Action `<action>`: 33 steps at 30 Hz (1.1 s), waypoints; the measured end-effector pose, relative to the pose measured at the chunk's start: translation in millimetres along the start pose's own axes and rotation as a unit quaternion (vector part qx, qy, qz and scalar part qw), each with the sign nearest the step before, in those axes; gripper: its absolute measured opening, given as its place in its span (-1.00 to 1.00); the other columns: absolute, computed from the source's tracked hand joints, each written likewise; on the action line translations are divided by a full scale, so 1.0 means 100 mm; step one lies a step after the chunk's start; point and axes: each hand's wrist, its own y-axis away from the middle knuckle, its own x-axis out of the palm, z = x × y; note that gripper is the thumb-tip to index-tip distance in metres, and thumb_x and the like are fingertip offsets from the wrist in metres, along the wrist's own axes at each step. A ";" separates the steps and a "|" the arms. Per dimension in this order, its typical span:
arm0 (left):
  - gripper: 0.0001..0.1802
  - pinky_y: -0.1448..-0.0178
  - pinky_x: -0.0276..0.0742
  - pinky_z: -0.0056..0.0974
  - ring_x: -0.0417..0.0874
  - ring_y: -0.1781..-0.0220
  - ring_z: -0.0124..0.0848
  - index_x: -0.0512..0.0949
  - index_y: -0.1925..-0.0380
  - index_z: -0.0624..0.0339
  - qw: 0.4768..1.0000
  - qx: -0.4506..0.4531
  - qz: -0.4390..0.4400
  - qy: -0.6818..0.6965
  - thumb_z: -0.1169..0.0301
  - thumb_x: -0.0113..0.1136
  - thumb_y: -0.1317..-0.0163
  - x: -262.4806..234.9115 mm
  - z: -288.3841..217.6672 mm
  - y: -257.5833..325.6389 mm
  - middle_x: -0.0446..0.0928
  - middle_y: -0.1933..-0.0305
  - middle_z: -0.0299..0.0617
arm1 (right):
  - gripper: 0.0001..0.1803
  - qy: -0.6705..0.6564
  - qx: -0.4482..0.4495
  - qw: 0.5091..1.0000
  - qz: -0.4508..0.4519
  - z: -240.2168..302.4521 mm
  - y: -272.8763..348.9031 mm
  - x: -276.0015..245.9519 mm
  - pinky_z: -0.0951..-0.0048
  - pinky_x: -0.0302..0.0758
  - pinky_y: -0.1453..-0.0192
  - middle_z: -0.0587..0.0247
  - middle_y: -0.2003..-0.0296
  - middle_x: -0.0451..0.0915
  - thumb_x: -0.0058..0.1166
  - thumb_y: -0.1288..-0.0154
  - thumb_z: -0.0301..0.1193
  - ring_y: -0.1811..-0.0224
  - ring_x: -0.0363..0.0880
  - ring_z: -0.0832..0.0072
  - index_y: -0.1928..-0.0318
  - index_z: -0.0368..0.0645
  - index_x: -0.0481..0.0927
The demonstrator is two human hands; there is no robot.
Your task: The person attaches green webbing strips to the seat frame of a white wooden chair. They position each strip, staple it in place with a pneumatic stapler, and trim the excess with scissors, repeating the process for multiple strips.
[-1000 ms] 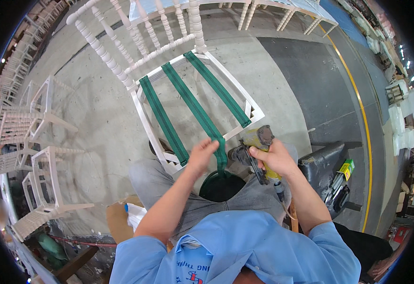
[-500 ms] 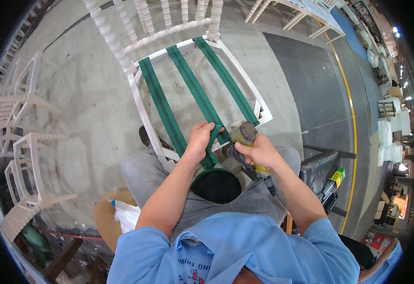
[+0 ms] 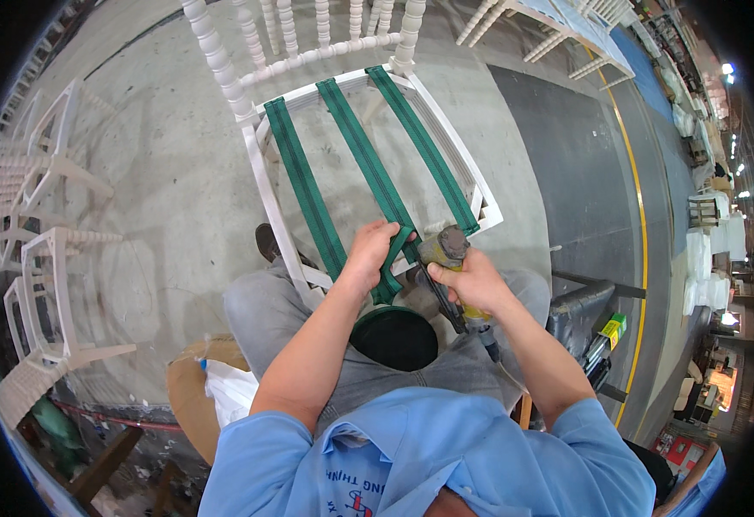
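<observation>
A white chair frame [image 3: 264, 185] with turned spindles stands in front of me, and three green webbing straps run across its open seat. My left hand [image 3: 368, 258] is closed on the loose end of the middle webbing strap [image 3: 367, 158], folding it near the front rail. From there the webbing hangs down to a dark green roll [image 3: 394, 339] in my lap. My right hand [image 3: 480, 283] grips a yellow staple gun [image 3: 448, 247] with a hose at its lower end. Its head is beside the folded webbing; whether its nose touches the rail cannot be made out.
More white chair frames [image 3: 65, 297] stand at the left, and another white piece [image 3: 558, 30] is at the far right. By my right leg sits a dark padded surface [image 3: 582, 308] with a green-yellow box [image 3: 614, 327]. A cardboard box [image 3: 189, 388] holds white plastic at my left.
The chair and straps have shifted slightly right in view. My hands keep almost the same grip on the webbing and the staple gun.
</observation>
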 end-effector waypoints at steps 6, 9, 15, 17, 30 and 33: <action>-0.64 0.48 0.46 -0.24 0.66 0.35 -0.43 0.65 -0.05 0.28 0.999 -0.010 0.014 0.027 0.25 0.06 -0.51 -0.03 -0.03 0.02 0.82 0.05 -0.16 | -0.50 0.059 0.011 0.998 0.013 0.14 0.08 0.08 0.36 0.57 0.43 0.24 0.35 0.70 0.40 -0.43 -0.12 0.53 0.63 0.49 -0.11 -0.28 0.66; -0.64 0.40 0.52 -0.22 0.69 0.28 -0.42 0.65 -0.05 0.31 0.999 0.001 0.037 0.012 0.26 0.05 -0.53 -0.06 -0.06 0.02 0.82 0.04 -0.14 | -0.48 0.008 -0.017 1.000 0.002 0.04 0.08 0.08 0.40 0.57 0.43 0.27 0.36 0.69 0.41 -0.43 -0.10 0.53 0.62 0.52 -0.13 -0.27 0.66; -0.61 -0.01 0.59 -0.25 0.72 0.07 -0.39 0.65 -0.14 0.34 0.966 0.090 0.059 -0.233 0.25 0.16 -0.53 0.02 0.03 0.18 0.81 0.02 -0.11 | -0.54 -0.158 -0.102 0.976 -0.112 0.02 0.98 -0.85 0.45 0.56 0.40 0.26 0.19 0.68 0.35 -0.51 -0.22 0.48 0.60 0.56 -0.18 -0.32 0.61; -0.55 -0.14 0.61 -0.09 0.77 -0.03 -0.08 0.64 -0.15 0.33 0.863 0.212 0.028 -0.457 0.19 0.20 -0.47 0.01 0.17 0.20 0.77 0.01 0.11 | -0.48 -0.160 -0.105 0.961 -0.198 -0.15 1.32 -1.30 0.40 0.59 0.37 0.27 0.21 0.66 0.38 -0.48 -0.16 0.44 0.64 0.53 -0.19 -0.31 0.60; -0.56 -0.08 0.62 0.10 0.73 -0.03 0.27 0.59 -0.18 0.33 0.749 0.310 -0.051 -0.583 0.24 0.25 -0.46 0.41 0.55 0.58 0.72 0.04 0.28 | -0.39 -0.466 0.071 0.831 -0.296 -3.04 2.10 -2.51 0.29 0.69 0.32 0.17 0.09 0.65 0.38 -0.42 0.06 0.32 0.70 0.37 -0.13 -0.21 0.59; -0.56 -0.08 0.62 0.10 0.75 -0.02 0.25 0.59 -0.18 0.33 0.740 0.315 -0.069 -0.590 0.23 0.26 -0.46 0.47 0.51 0.67 0.73 0.04 0.26 | -0.43 -0.496 0.088 0.822 -0.265 -3.33 1.85 -2.44 0.26 0.70 0.30 0.21 0.15 0.65 0.35 -0.45 0.07 0.33 0.68 0.38 -0.10 -0.18 0.61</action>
